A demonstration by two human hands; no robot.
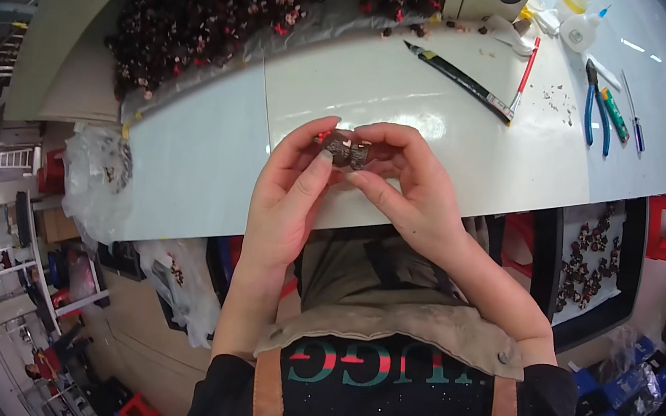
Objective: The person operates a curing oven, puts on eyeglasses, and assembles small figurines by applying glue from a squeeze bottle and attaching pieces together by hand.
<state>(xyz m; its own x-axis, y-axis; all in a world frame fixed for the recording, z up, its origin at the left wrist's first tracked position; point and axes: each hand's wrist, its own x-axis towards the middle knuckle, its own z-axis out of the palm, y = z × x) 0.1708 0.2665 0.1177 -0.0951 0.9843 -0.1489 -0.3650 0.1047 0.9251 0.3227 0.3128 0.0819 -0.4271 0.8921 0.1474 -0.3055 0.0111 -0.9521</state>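
A small dark brown figurine [342,150] with a red bit at its left end and pale marks is held between both hands, just above the table's near edge. My left hand [295,181] has its thumb and fingers closed on the figurine's left end. My right hand [411,181] pinches the other end, thumb below and fingers curled above. The fingers hide parts of the figurine.
A heap of similar dark figurines [233,7] lies on plastic at the back left. A black cutter knife [457,81], red pen [527,78], blue-handled pliers [595,109], green tool [614,114] and screwdriver [634,114] lie rightward. A black tray [555,277] of figurines stands below right.
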